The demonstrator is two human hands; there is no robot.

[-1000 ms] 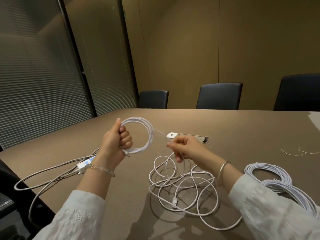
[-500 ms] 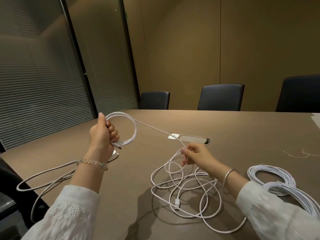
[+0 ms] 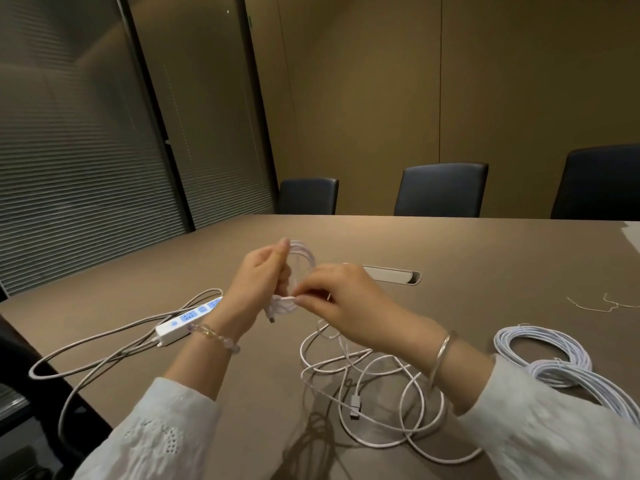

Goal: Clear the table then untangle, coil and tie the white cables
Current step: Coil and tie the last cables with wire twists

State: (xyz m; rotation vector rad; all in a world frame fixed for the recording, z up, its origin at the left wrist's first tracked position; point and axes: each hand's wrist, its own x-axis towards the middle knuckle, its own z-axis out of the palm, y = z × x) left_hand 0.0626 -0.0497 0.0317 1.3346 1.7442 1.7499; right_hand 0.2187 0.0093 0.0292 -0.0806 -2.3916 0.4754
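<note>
My left hand (image 3: 258,282) grips a small coil of white cable (image 3: 304,259) held upright above the brown table (image 3: 485,244). My right hand (image 3: 341,299) pinches the same cable right beside the coil's lower edge, fingertips almost touching the left hand. The rest of that cable lies in loose tangled loops (image 3: 374,386) on the table below my right wrist, its plug end (image 3: 355,407) among them. Two finished white coils (image 3: 543,351) lie side by side at the right.
A white power strip (image 3: 188,318) with grey cords trailing off the left table edge lies left of my hands. A metal cable hatch (image 3: 393,274) sits mid-table. Thin wire ties (image 3: 595,304) lie far right. Dark chairs (image 3: 441,190) line the far side.
My right hand has moved up and left from the loose loops to meet the coil. My left hand has come back toward the middle with the coil.
</note>
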